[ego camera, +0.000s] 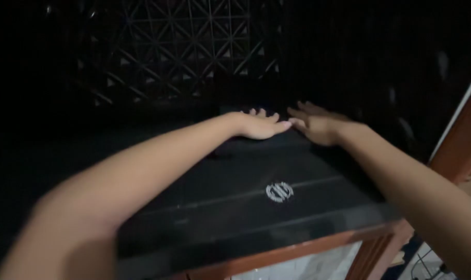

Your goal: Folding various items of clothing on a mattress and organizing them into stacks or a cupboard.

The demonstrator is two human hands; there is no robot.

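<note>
A flat black box-like device (235,192) with a small round pale emblem on its lid lies in front of me in dim light. Both my arms reach across it to its far edge. My left hand (259,124) lies palm down on the far part of the lid with fingers stretched out. Beside it, my right hand (316,123) also rests flat, fingers spread, its fingertips nearly touching those of the left. Neither hand holds anything.
The device sits on a reddish-brown wooden surface (297,249) whose front edge shows at the bottom. Behind it is a dark lattice screen (183,46) with a triangular pattern. A white-and-brown frame (461,135) stands at the right. The surroundings are very dark.
</note>
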